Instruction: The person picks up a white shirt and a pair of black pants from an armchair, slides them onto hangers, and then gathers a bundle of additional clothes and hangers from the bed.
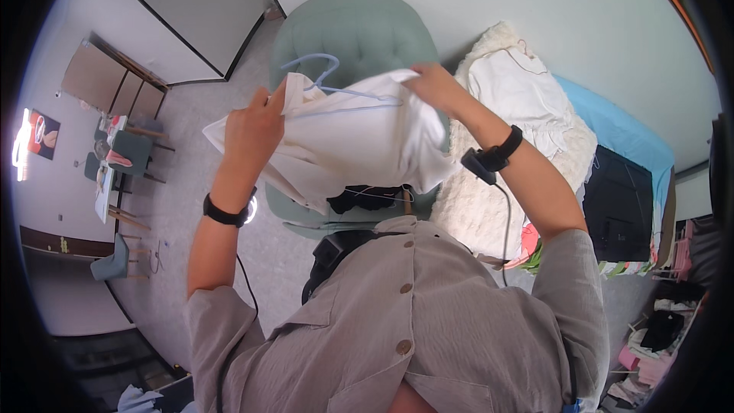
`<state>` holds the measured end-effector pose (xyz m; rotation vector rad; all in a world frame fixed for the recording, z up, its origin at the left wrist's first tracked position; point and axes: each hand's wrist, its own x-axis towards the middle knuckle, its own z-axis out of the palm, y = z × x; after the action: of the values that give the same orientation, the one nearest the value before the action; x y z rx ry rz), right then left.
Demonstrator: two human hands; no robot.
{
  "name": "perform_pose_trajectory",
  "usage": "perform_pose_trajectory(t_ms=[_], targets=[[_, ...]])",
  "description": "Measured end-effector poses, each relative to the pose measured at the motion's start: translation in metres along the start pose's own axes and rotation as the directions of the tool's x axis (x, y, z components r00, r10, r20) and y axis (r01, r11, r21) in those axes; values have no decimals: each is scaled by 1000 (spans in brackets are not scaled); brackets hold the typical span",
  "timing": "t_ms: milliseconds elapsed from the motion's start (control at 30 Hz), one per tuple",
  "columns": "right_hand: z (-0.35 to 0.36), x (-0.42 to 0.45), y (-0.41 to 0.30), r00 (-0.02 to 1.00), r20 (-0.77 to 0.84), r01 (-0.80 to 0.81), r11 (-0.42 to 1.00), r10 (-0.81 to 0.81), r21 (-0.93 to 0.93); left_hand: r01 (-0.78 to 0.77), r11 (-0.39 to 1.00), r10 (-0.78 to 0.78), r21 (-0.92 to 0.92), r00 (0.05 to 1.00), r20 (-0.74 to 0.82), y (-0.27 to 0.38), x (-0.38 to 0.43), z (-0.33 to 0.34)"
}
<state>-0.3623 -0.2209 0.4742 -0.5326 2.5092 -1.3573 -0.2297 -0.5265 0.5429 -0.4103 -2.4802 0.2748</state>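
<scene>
Both my hands hold up a white cloth garment [367,149] in front of a green tufted armchair [355,28]. My left hand [255,129] grips it near the collar; my right hand [436,89] pinches its upper edge on the other side. A light blue clothes hanger [330,77] sits partly inside the garment, its hook sticking out at the top and one arm showing uncovered. Below the garment, a black piece of clothing [364,199] and a thin hanger lie on the chair seat.
Right of the chair, a white blouse [510,89] lies on a cream fluffy throw [464,201]. Beyond it are a blue cloth [608,115] and a black flat panel [616,206]. Clothes hang on a rack [659,327] at the lower right. A table [103,195] with chairs stands far left.
</scene>
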Motion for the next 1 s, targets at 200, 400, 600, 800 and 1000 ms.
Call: perform_pose_trajectory(t_ms=[200, 400, 600, 800, 1000], targets=[[10, -29, -96, 998, -22, -35, 813, 59, 581, 108, 977, -113, -184, 994, -16, 22, 1, 9], [11, -36, -128, 928, 166, 331, 943, -333, 40, 92, 827, -205, -554, 968, -144, 29, 0, 22], [24, -21, -116, 774, 229, 626, 660, -590, -416, 88, 663, -190, -744, 980, -54, 33, 0, 20], [13, -13, -98, 890, 79, 411, 714, -449, -567, 289, 658, -488, -695, 867, -102, -6, -15, -10], [2, 1, -66, 858, -129, 295, 682, -498, -670, 541, 465, -824, -701, 553, -120, -29, -48, -17]])
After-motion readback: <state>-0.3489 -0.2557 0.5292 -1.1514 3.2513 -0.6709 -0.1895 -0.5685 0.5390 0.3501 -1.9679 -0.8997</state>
